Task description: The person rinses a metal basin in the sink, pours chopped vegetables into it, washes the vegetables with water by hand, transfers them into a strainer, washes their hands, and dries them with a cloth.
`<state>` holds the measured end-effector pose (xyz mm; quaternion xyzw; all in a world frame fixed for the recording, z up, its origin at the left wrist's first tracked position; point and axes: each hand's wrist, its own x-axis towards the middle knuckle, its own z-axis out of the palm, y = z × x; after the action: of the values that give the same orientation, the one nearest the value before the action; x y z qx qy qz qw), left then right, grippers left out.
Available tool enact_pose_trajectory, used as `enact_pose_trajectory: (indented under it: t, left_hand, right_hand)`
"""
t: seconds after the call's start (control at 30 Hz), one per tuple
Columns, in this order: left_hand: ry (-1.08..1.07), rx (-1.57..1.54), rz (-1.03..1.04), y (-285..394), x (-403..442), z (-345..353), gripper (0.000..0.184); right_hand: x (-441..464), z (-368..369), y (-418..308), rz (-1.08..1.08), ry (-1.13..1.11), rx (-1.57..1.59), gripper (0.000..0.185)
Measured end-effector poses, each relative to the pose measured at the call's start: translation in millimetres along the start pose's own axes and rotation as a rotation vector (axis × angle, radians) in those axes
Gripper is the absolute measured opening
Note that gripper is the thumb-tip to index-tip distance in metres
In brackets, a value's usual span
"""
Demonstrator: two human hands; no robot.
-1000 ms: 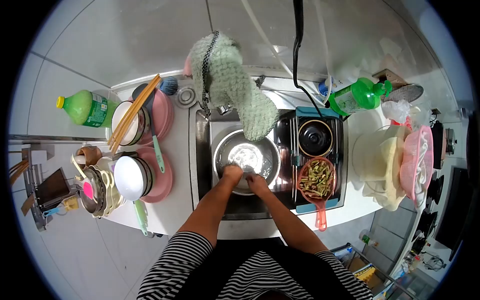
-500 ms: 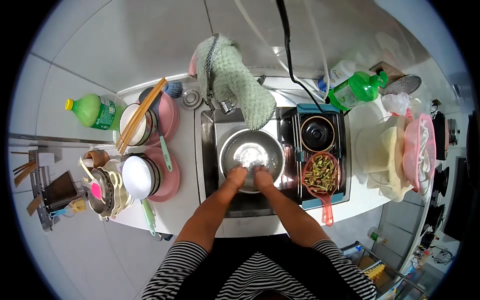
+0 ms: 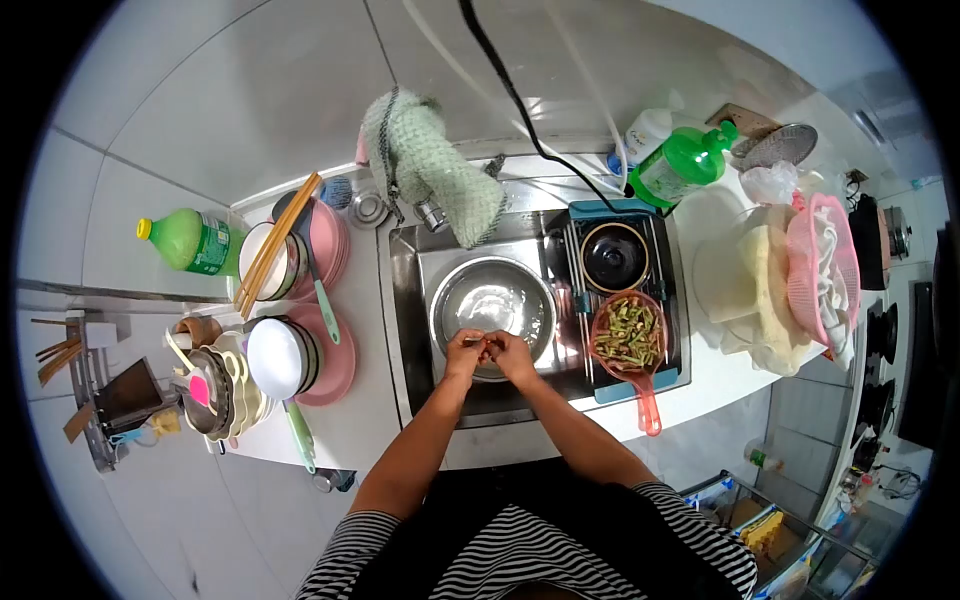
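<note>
Over the near part of a steel basin [image 3: 535,290] of water, my left hand [image 3: 465,352] and my right hand [image 3: 512,354] meet at the fingertips. Between them is a small red thing [image 3: 487,350], pinched by the fingers of both hands; it is too small to name. The basin stands in the steel sink [image 3: 408,290]. Right of the basin, a red strainer [image 3: 628,335] full of cut green and brown pieces rests on a rack beside a dark round bowl [image 3: 613,258].
A green towel [image 3: 430,160] hangs over the faucet [image 3: 431,214]. Stacked bowls [image 3: 277,358], pink plates [image 3: 335,360] and chopsticks [image 3: 275,245] are on the left. At the right stand a green pump bottle [image 3: 680,168] and a pink basket [image 3: 822,270].
Both hands have come up out of the basin's water and closed together, and a small red thing now shows between them. The camera view has shifted and turned a little.
</note>
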<state>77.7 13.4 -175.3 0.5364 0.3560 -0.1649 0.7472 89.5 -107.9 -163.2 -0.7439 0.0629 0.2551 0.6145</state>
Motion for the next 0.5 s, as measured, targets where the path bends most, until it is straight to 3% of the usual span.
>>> enact_pose_trajectory:
  t: [0.1, 0.17, 0.3, 0.37, 0.43, 0.47, 0.5]
  left_hand:
    - [0.007, -0.125, -0.068, 4.2, -16.1, 0.8, 0.019]
    - [0.072, -0.248, -0.137, 18.6, -32.2, 8.3, 0.017]
    - [0.135, -0.1, -0.021, 24.1, -41.3, 14.4, 0.003]
    - [0.071, -0.022, 0.078, 9.6, -27.9, 3.8, 0.019]
    - [0.027, 0.081, 0.069, 26.4, -45.4, 14.4, 0.036]
    - [-0.116, 0.032, 0.056, 12.9, -33.0, 6.0, 0.047]
    - [-0.108, 0.034, 0.065, 19.1, -37.8, 8.9, 0.047]
  right_hand:
    - [-10.1, 0.8, 0.8, -0.039, 0.092, 0.043, 0.009]
    - [-22.1, -4.3, -17.7, -0.315, 0.215, -0.246, 0.015]
    - [-39.2, -16.7, -57.3, -0.461, 0.3, -0.403, 0.01]
    - [-46.9, -24.2, -85.6, -0.475, 0.288, -0.416, 0.008]
    - [-54.9, -27.9, -115.5, -0.627, 0.331, -0.36, 0.01]
    - [-59.8, -30.7, -131.2, -0.682, 0.327, -0.344, 0.011]
    - [-54.1, -31.1, -130.8, -0.69, 0.322, -0.337, 0.011]
